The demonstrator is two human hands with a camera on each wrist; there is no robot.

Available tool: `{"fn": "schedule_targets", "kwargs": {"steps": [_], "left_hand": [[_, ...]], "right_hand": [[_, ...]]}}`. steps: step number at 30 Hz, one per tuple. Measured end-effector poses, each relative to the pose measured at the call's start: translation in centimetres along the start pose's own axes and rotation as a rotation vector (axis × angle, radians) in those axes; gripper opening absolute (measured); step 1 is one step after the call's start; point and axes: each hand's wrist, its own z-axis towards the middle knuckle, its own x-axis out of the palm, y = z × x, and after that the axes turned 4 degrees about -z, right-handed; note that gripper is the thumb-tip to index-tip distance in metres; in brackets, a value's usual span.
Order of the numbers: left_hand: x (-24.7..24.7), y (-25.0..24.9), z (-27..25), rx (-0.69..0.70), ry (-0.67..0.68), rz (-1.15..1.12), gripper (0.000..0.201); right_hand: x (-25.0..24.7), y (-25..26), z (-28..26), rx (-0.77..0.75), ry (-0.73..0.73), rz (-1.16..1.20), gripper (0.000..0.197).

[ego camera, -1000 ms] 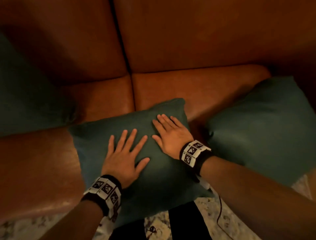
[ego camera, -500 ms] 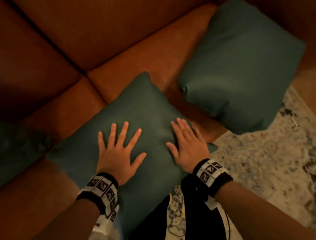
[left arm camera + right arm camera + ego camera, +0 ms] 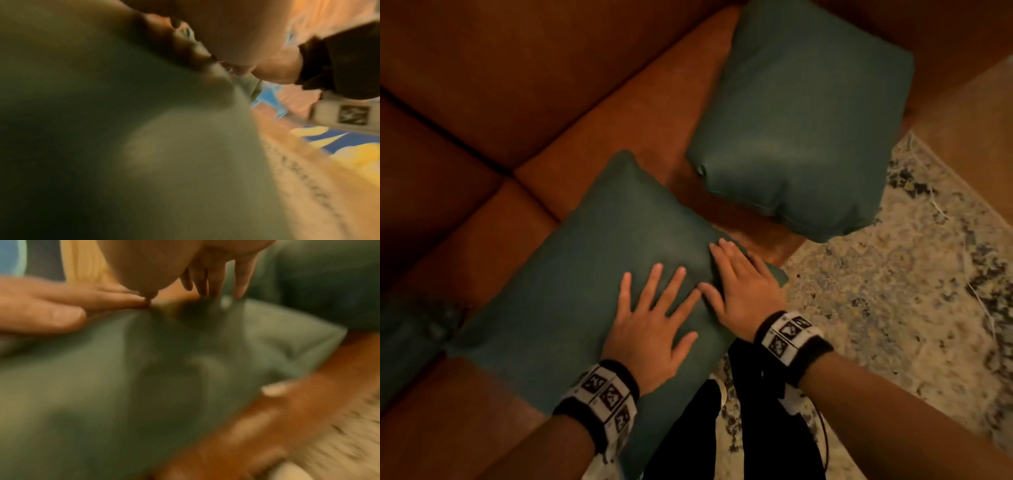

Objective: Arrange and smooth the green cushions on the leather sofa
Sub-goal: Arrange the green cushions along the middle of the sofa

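Note:
A green cushion (image 3: 592, 274) lies flat on the brown leather sofa seat (image 3: 619, 113), one corner over the seat's front edge. My left hand (image 3: 654, 329) presses flat on its near half, fingers spread. My right hand (image 3: 739, 281) lies flat on its right edge beside the left, fingers straight and together. A second green cushion (image 3: 801, 123) lies apart at the upper right of the seat. In the right wrist view my right fingers (image 3: 213, 279) touch the green cushion (image 3: 144, 386), and the left hand's fingers (image 3: 51, 308) lie at the left. The left wrist view is blurred, filled by the green cushion (image 3: 102, 129).
A third green cushion (image 3: 404, 339) shows at the left edge, touching the near cushion's corner. A pale patterned rug (image 3: 893, 308) covers the floor at the right. My dark-clothed legs (image 3: 722, 428) stand against the sofa's front edge.
The view has swung right. My right hand has slid in along the cushion's right edge until its thumb nearly meets the left hand's fingers. Both hands stay flat on the cushion.

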Motion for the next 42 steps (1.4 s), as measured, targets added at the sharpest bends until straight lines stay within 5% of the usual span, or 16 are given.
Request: {"fn": "schedule_targets", "kwargs": {"steps": [3, 6, 10, 12, 14, 17, 20, 22, 24, 26, 29, 31, 34, 36, 40, 42], "left_hand": [[1.4, 4.1, -1.9, -0.154, -0.002, 0.025, 0.066], [2.5, 8.2, -6.2, -0.491, 0.021, -0.077, 0.072], [2.4, 10.2, -9.9, -1.028, -0.074, -0.443, 0.075], [1.2, 8.5, -8.2, -0.975, -0.174, -0.391, 0.072], [0.3, 5.8, -4.8, -0.772, -0.243, -0.345, 0.067], [0.4, 4.8, -1.3, -0.661, -0.208, -0.328, 0.061], [3.3, 9.2, -4.3, -1.038, -0.192, -0.423, 0.061], [4.6, 12.2, -8.5, -1.432, -0.169, -0.668, 0.06], [4.6, 14.6, -11.5, -1.671, -0.19, -0.887, 0.06], [3.8, 15.5, -11.0, -1.555, -0.231, -0.685, 0.06], [0.9, 14.9, -5.2, -0.996, -0.264, -0.487, 0.061], [0.4, 14.7, -2.0, -0.857, -0.161, -0.576, 0.056], [3.2, 18.0, -4.1, -1.089, 0.093, -0.696, 0.051], [5.6, 19.5, -8.5, -1.302, 0.126, -0.713, 0.052], [6.9, 17.5, -15.4, -1.708, -0.205, -0.725, 0.057], [5.9, 13.0, -15.3, -1.58, -0.501, -0.815, 0.063]], "right_hand": [[1.6, -3.4, 0.1, 0.137, 0.251, -0.05, 0.089], [0.9, -6.9, -0.4, 0.23, 0.409, -0.093, 0.086], [-3.0, -4.9, 1.0, 0.1, 0.227, -0.12, 0.085], [-4.3, -0.6, 3.3, -0.084, 0.076, -0.076, 0.073], [-4.2, 4.7, 6.0, -0.303, -0.003, -0.068, 0.068], [-2.2, 8.3, 9.2, -0.526, 0.112, -0.224, 0.067], [-2.3, 5.2, 11.6, -0.478, 0.193, -0.321, 0.068], [-3.9, 3.2, 12.8, -0.379, 0.269, -0.326, 0.068], [-5.2, 3.8, 14.2, -0.408, 0.238, -0.314, 0.068], [-5.6, 7.9, 15.7, -0.575, 0.202, -0.258, 0.067], [-4.4, 15.4, 17.3, -0.843, 0.266, -0.236, 0.059], [-3.2, 18.2, 18.6, -0.944, 0.396, -0.343, 0.057], [-2.7, 16.5, 21.9, -0.912, 0.505, -0.481, 0.06], [-4.0, 13.5, 24.3, -0.763, 0.489, -0.539, 0.057], [-8.6, 9.0, 25.5, -0.409, 0.423, -0.472, 0.038], [-9.7, 8.0, 22.3, -0.43, 0.286, -0.184, 0.032]]}}
